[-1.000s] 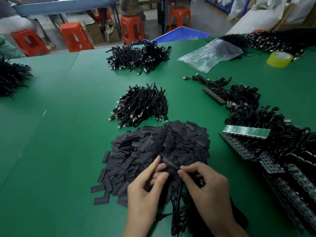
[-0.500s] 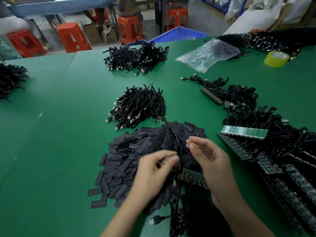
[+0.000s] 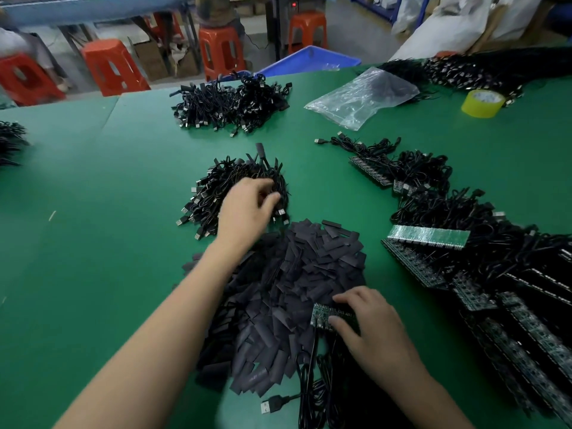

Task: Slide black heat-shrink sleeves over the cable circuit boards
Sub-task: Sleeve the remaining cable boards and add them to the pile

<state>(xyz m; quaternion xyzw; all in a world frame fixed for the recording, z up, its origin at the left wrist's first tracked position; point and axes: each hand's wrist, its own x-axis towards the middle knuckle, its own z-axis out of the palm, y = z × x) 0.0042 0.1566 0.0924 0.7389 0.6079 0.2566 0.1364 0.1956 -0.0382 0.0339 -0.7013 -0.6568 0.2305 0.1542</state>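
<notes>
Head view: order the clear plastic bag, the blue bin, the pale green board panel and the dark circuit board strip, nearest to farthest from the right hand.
1. dark circuit board strip, pinched in the right hand.
2. pale green board panel, farther right.
3. clear plastic bag, far across the table.
4. blue bin, beyond the table.

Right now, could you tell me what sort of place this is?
Probably a cable assembly workshop: piles of black cables, heat-shrink sleeves and circuit board strips cover a green worktable.

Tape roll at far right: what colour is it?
The tape roll is yellow; head view shows it.
</notes>
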